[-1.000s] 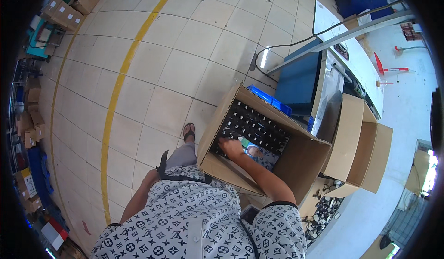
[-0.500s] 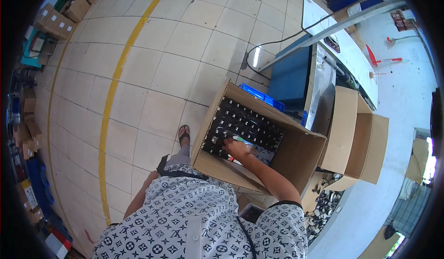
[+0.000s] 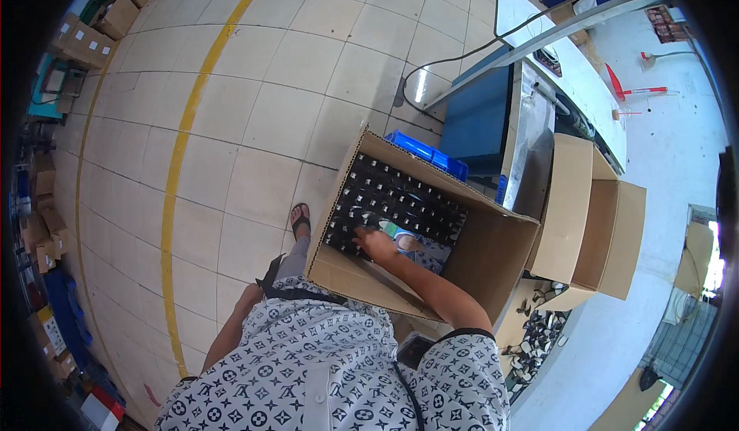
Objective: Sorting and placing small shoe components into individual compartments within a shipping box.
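Inside the roomy carton, below its rim, right-hand fingers reach black pieces, grip unclear.

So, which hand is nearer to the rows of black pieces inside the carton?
Right. The right hand reaches into the carton, right at the black pieces; the left hand is outside the carton, by the person's left side.

Head view: wide fisheye, left of a side-by-side pair, looking steeply down from above the wearer. Closest, white black-patterned fabric shirt; mid-range, open rectangular brown cardboard box; farther, pale square floor tiles.
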Available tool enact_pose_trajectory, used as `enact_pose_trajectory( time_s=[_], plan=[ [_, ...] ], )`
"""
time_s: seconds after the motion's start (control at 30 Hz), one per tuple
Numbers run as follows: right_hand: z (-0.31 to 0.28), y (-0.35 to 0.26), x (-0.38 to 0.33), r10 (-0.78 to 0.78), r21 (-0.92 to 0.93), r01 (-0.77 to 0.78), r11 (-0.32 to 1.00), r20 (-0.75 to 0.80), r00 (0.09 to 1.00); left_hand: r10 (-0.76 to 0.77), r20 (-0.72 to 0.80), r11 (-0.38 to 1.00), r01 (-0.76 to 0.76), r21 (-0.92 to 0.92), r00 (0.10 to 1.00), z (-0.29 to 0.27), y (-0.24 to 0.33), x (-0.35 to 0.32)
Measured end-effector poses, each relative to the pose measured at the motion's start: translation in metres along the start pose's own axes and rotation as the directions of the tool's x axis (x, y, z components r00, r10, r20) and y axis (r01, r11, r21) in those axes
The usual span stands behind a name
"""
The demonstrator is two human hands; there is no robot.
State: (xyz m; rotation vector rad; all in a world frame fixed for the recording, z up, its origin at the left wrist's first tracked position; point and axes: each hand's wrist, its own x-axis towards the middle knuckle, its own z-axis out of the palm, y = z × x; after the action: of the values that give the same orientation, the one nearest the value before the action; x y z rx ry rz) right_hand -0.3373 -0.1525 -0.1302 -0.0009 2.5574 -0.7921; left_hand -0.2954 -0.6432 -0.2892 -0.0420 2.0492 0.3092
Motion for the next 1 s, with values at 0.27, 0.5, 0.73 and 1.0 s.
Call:
enact_pose_trajectory(
  time_s=[0.27,0.5,0.73,1.0],
  plan=[
    [-0.040,0.016,-0.047,0.033,-0.185,-0.042,0.982,-0.050,0.998,0.164,0.008,0.986,-0.164,0.009,0.986,0.003,0.063,0.012],
    [-0.014,0.035,-0.045,0.097,-0.056,-0.089,0.994,0.164,0.982,-0.088,0.034,0.972,0.093,-0.218,0.996,-0.028,0.042,-0.037],
    [-0.020,0.023,-0.041,0.028,0.014,-0.029,0.999,0.053,0.998,-0.011,0.011,0.995,0.012,-0.104,1.000,-0.002,0.014,-0.025],
    [0.005,0.028,-0.022,-0.078,-0.042,0.078,0.996,0.014,0.997,0.015,0.012,0.990,-0.013,-0.137,1.000,0.011,0.016,-0.035]
  ],
)
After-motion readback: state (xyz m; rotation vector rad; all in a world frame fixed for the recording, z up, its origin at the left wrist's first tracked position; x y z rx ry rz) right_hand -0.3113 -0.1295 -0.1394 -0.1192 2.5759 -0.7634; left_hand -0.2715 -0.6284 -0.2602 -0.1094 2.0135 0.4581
